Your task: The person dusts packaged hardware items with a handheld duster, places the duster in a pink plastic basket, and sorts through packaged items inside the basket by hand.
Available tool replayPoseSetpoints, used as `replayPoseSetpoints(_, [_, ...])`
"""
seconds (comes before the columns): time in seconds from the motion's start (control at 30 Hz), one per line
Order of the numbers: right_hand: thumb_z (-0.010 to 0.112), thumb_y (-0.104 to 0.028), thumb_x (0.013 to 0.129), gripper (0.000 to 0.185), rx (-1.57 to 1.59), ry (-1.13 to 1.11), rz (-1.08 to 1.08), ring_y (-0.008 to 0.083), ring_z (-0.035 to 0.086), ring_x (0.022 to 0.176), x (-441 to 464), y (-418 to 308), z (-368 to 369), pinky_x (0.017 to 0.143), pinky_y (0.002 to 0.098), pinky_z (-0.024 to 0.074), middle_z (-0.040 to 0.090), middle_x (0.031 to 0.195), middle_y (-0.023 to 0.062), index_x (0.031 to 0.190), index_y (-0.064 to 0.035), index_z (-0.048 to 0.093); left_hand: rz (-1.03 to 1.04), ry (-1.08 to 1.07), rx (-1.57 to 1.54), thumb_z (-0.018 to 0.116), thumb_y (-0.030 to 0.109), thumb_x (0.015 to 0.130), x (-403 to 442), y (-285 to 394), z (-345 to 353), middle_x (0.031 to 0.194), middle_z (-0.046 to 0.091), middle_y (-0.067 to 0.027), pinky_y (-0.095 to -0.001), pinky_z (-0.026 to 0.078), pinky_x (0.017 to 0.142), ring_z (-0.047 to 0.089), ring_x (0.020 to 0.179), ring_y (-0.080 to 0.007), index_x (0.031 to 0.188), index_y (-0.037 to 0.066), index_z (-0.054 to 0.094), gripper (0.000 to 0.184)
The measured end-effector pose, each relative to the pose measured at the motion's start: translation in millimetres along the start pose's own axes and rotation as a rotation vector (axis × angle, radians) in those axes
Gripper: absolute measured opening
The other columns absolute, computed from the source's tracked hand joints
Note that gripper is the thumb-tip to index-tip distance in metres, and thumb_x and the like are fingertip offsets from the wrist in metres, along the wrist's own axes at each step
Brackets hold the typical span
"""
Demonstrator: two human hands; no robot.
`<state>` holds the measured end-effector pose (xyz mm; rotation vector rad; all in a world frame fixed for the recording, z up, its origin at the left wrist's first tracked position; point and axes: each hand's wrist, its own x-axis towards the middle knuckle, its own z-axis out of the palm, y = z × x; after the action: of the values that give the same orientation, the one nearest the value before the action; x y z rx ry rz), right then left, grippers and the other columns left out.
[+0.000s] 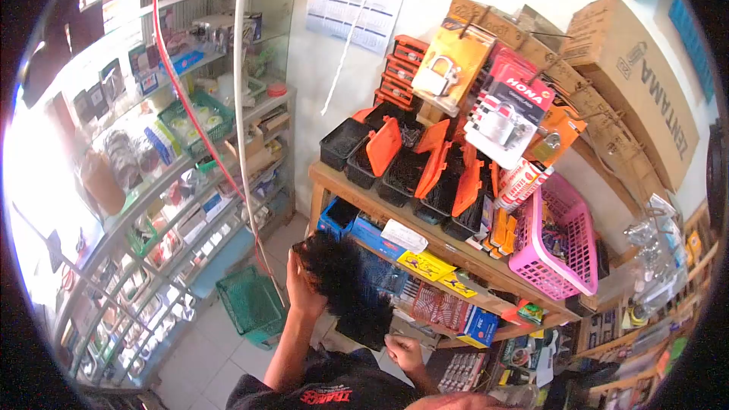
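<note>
Head view: left fingers (294,269) hold black object (338,273); right fingers (394,345) curled near lower end, grip unclear.

The fuzzy thing (345,277) is solid black, like the shirt (380,380), which carries red lettering and smaller pale print. Black bins (341,143) with bright orange lids (385,146) fill the brown wooden counter (364,203) — and the latticed basket (550,282) there is vivid pink. A green basket (247,304) sits on pale grey tiles (197,368). The calendar (351,19) is white with blue — the cord (168,66) red, the pole (241,68) off-white, the padlock card (474,42) yellow-orange.
</note>
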<state>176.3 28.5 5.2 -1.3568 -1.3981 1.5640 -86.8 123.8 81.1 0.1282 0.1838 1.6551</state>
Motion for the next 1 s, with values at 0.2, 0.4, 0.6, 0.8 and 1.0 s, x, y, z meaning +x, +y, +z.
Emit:
replayPoseSetpoints(0.2, [0.056,-0.028,0.099,0.039,0.027,-0.145,0.114,0.0067,0.041,0.05,0,-3,-19,0.047,0.0251,0.0313,0.048,0.059,-0.0019,0.067,-0.0052,0.053,0.025,0.002,0.042,0.035,0.048,0.1,-12,-3,-2,0.132,0.056,-0.0079,-0.0457,0.038,0.106,0.052,0.123,-0.028,0.136,0.012,0.05,0.054])
replayPoseSetpoints(0.4, [0.059,-0.03,0.097,0.034,0.096,-0.097,0.088,0.0053,0.043,0.052,-15,-16,-39,0.048,0.0234,0.0327,0.049,0.059,-0.003,0.074,-0.0045,0.06,0.053,-0.002,0.095,0.037,0.045,0.099,-18,-25,7,0.128,0.058,-0.0087,-0.0463,0.041,0.103,0.054,0.119,-0.0293,0.13,0.009,0.054,0.05])
replayPoseSetpoints(0.6, [0.055,-0.022,0.099,0.037,0.273,-0.097,0.145,0.009,0.035,0.048,-47,-3,-55,0.047,0.0257,0.0273,0.039,0.057,-0.0019,0.066,-0.0057,0.052,-0.039,-0.006,0.218,0.042,0.053,0.096,-33,-70,26,0.127,0.061,-0.0081,-0.0467,0.04,0.103,0.056,0.116,-0.0301,0.128,0.01,0.058,0.056])
replayPoseSetpoints(0.8, [0.056,-0.016,0.097,0.021,0.455,-0.022,0.237,0.0077,0.033,0.05,-66,2,-73,0.047,0.0255,0.0251,0.038,0.06,-0.0026,0.08,-0.0034,0.057,-0.077,0.07,0.247,0.041,0.052,0.097,-47,-103,57,0.13,0.059,-0.0082,-0.0475,0.04,0.104,0.054,0.119,-0.0296,0.13,0.01,0.057,0.056])
replayPoseSetpoints(1.0, [0.058,-0.026,0.096,0.018,0.484,-0.045,0.196,0.0046,0.037,0.048,-75,17,-92,0.043,0.0235,0.0268,0.044,0.061,-0.0055,0.09,-0.0097,0.061,0.013,0.071,0.565,0.041,0.052,0.097,-49,-139,62,0.131,0.058,-0.009,-0.0451,0.04,0.105,0.053,0.12,-0.03,0.135,0.009,0.052,0.058])
